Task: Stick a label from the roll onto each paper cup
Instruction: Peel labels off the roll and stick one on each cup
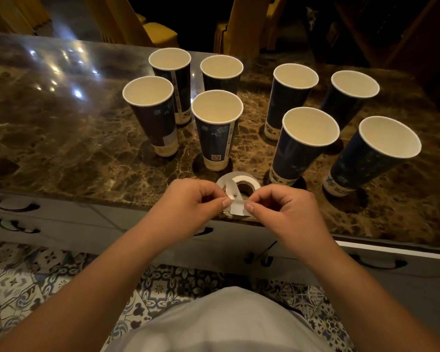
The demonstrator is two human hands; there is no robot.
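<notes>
Right between our hands, we're pinching a label [236, 207], left hand [193, 199] and right hand [282, 207] each gripping an end; roll [239, 182] sitting just beyond, cups [217, 128] farther out on the bench [61, 148].

— What is hidden at the label roll [241, 182]?
— Its near rim is covered by the left hand [191, 199] and right hand [285, 207].
— And the cups' printing?
— Too small to be read.
</notes>
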